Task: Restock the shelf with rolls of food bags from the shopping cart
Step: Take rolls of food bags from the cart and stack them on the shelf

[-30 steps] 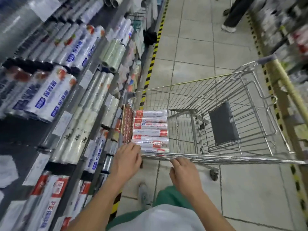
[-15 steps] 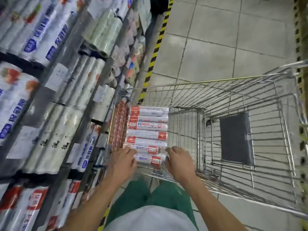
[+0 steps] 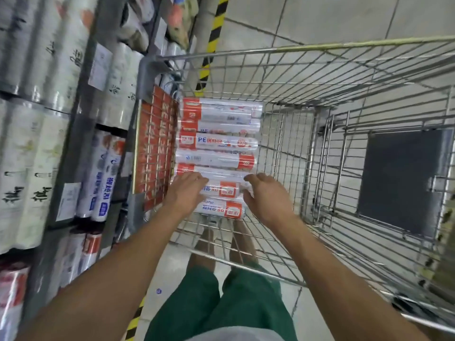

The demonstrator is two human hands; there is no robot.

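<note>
Several rolls of food bags (image 3: 218,141), clear-wrapped with red and white labels, lie stacked side by side in the left end of the wire shopping cart (image 3: 307,47). Both my hands reach down into the cart over the nearest rolls. My left hand (image 3: 186,193) holds the left end of a red-labelled roll (image 3: 225,190), fingers over its top and thumb below. My right hand (image 3: 267,200) curls round that roll's right end. The roll still lies on the stack. The shelf (image 3: 73,166) on the left is packed with similar rolls.
A red sign panel (image 3: 152,148) hangs on the cart's left side, tight against the shelf. A dark flap (image 3: 398,180) lies in the cart's right part. Yellow-black tape (image 3: 214,33) marks the tiled floor along the shelf base. My legs stand behind the cart.
My view has tipped down and closer to the cart. Both hands have moved from the cart's near rim forward into the basket and closed on the ends of a roll.
</note>
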